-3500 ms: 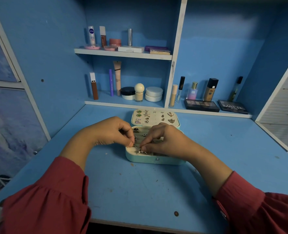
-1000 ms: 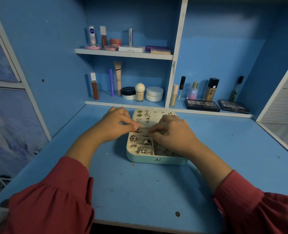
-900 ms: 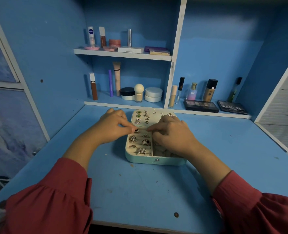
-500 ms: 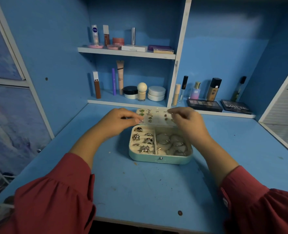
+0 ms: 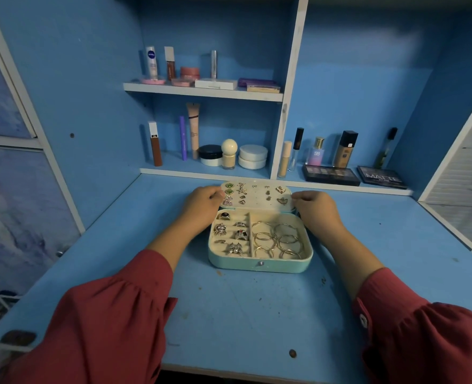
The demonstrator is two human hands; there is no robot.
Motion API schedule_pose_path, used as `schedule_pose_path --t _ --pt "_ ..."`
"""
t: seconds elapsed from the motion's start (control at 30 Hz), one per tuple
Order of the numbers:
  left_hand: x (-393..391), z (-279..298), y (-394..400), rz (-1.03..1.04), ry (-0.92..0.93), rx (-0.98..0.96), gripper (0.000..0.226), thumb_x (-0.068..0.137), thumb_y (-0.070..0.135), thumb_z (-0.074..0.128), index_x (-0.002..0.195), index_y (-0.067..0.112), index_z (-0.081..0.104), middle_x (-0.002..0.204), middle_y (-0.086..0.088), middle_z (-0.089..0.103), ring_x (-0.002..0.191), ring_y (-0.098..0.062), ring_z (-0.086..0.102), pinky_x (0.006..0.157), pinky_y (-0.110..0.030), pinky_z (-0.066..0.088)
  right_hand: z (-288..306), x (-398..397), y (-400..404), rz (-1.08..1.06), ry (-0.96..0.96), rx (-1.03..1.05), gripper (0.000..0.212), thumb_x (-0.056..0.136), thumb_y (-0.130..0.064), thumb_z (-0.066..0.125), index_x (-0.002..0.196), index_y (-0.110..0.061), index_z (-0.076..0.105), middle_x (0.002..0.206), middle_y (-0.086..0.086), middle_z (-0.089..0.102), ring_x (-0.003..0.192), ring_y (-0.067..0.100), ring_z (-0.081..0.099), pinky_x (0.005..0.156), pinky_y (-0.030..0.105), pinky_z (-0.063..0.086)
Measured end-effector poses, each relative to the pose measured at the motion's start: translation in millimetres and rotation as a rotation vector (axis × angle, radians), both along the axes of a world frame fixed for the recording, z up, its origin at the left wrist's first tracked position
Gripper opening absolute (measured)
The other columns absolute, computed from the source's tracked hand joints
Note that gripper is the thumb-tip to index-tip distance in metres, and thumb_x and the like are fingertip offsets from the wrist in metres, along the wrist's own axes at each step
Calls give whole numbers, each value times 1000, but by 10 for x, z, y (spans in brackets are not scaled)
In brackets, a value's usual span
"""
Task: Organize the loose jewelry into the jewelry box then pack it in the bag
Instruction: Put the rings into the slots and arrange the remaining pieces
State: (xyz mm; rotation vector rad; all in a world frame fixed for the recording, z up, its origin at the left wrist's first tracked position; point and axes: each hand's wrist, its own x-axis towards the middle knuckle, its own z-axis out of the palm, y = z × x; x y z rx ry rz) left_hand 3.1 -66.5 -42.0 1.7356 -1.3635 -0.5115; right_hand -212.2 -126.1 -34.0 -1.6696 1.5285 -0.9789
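A mint-green jewelry box (image 5: pixel 259 266) lies open in the middle of the blue desk. Its base holds several rings (image 5: pixel 230 232) in slots on the left and several gold hoop earrings (image 5: pixel 277 239) on the right. The flat-lying lid (image 5: pixel 257 194) carries several stud earrings. My left hand (image 5: pixel 201 206) grips the lid's left edge with curled fingers. My right hand (image 5: pixel 316 210) holds the lid's right edge the same way. No bag is in view.
Behind the box, blue shelves hold cosmetics: tubes and jars (image 5: pixel 218 155), bottles (image 5: pixel 345 149) and two dark eyeshadow palettes (image 5: pixel 330 175). The desk's front edge (image 5: pixel 229 370) is near my red sleeves. A white panel (image 5: pixel 456 225) borders the desk on the right.
Both hands left the ring slots in the base and moved apart to the two sides of the lid. The rings and hoops in the base are now uncovered.
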Motion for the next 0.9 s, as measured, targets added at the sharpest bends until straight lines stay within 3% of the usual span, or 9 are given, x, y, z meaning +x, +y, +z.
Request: schedule_pose_path --t 0.07,0.23,0.4,0.53,0.6,0.7,0.9 --pt "4 -1 -54 6 29 10 33 101 22 42 119 5 64 120 -11 65 110 -26 59 99 -39 45 1 0 -1 -3 -34 13 28 95 -6 47 113 -12 69 91 -3 62 69 1 51 56 13 40" --pt "28 57 -213 29 75 74 42 102 34 38 127 8 58 129 -11 59 116 -25 55 102 -37 42 1 4 -6 -6 -67 33 28 94 -5 49 112 -11 69 97 3 66 70 6 55 61 17 46" --pt "27 69 -346 62 136 122 52 99 49 34 129 13 57 131 -11 58 119 -29 53 105 -45 40 -10 -4 -8 -7 -91 44 27 94 -5 49 109 -12 70 80 -8 61 69 6 54 66 21 48" --pt "45 51 -354 85 233 106 52 94 55 35 126 21 58 125 -4 61 115 -26 55 101 -47 43 -18 5 -13 -13 -123 54 26 93 -4 50 104 -15 71 81 -8 63 70 6 56 75 27 51" --pt "29 78 -308 91 347 39 43 97 48 40 125 21 59 122 2 62 109 -18 57 93 -37 47 -27 2 -14 -10 -137 52 25 92 -4 50 99 -16 71 77 -10 62 70 7 57 74 28 52" --pt "46 77 -313 81 419 -81 31 101 25 43 126 16 60 117 5 60 100 -8 53 82 -24 40 -25 -8 -9 -16 -191 61 23 92 -5 51 92 -17 71 75 -4 66 63 12 56 66 30 51" --pt "154 75 -258 51 490 -213 27 95 6 52 117 15 66 88 1 65 69 -8 48 59 -19 41 22 -43 9 -7 -319 67 8 90 -11 64 93 -15 69 76 -6 64 63 10 49 59 20 44"
